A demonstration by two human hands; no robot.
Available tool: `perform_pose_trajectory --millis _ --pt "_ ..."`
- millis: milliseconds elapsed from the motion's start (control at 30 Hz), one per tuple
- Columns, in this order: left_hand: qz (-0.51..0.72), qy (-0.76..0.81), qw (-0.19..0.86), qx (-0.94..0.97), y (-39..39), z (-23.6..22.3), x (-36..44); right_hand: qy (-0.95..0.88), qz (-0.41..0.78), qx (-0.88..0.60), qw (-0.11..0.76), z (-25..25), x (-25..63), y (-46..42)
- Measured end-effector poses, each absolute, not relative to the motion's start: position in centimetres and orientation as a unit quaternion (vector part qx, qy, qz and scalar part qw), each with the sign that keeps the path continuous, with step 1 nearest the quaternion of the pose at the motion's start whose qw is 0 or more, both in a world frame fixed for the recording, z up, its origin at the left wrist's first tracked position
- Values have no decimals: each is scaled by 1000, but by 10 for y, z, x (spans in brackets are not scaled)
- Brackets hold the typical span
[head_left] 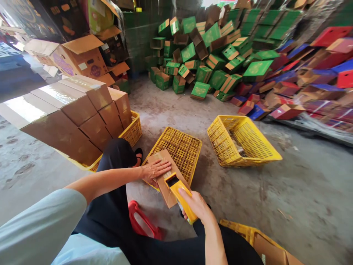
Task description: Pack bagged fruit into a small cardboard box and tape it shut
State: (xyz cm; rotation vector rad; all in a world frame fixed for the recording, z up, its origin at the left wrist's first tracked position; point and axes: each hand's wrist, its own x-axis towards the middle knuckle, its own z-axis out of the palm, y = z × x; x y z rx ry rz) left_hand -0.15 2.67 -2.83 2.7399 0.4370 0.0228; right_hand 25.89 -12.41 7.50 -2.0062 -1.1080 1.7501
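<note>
While left hand (156, 171) lies flat on brown, seemingly taped box (166, 192); right grip (198, 207) clamps yellow tool (178, 188)

It looks like a warehouse or packing shed around me: bare concrete floor (275, 198), green boxes (200, 90) heaped toward the back, red and blue boxes (288, 111) piled alongside, taped cartons (78, 106) stacked in a yellow crate (134, 129).
</note>
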Motion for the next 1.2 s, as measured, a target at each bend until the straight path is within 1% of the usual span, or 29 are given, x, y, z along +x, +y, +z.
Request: perform_pose_trajectory --millis 100,267,667,1000,1200 --pt "8 137 167 976 16 -27 3 -408 594 -684 109 78 257 -122" --pt "13 71 168 983 11 -31 8 -406 595 -684 116 76 255 -119" --pt "34 75 149 985 12 -36 9 -439 565 -692 91 76 258 -111" --pt "52 75 154 984 15 -44 10 -405 589 -694 82 89 252 -113" --pt "42 83 162 982 15 -41 12 -400 595 -690 102 78 257 -122"
